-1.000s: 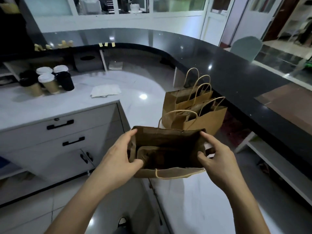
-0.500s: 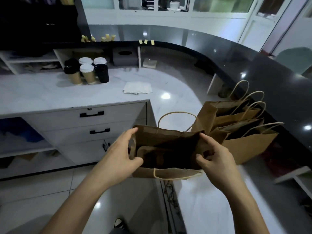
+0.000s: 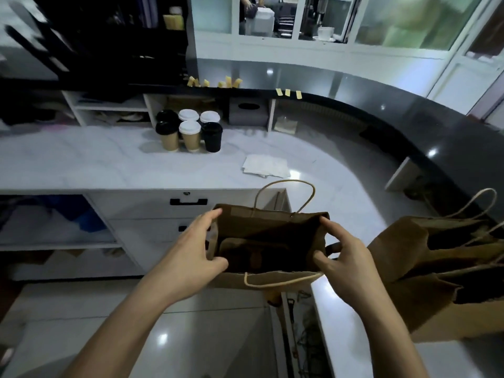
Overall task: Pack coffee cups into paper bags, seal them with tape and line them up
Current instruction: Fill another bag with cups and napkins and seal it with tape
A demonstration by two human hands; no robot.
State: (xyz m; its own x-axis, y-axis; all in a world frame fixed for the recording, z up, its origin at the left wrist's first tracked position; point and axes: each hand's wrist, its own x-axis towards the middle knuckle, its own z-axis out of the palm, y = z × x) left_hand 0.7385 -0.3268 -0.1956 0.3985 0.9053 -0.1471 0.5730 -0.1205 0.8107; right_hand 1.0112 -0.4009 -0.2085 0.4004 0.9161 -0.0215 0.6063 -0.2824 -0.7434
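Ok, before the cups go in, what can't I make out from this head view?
- Held paper bag interior: too dark to tell what lies on its floor.
- Other paper bags: cut off by the right edge; count unclear.
- Rear coffee cups: bodies hidden behind the front row.
- Yellow tape strips: too small to confirm.

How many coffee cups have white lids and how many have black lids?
White lids: 3, one in front and two behind
Black lids: 3, front left, front right and back left
Total: 6 cups, standing in a cluster on the white counter
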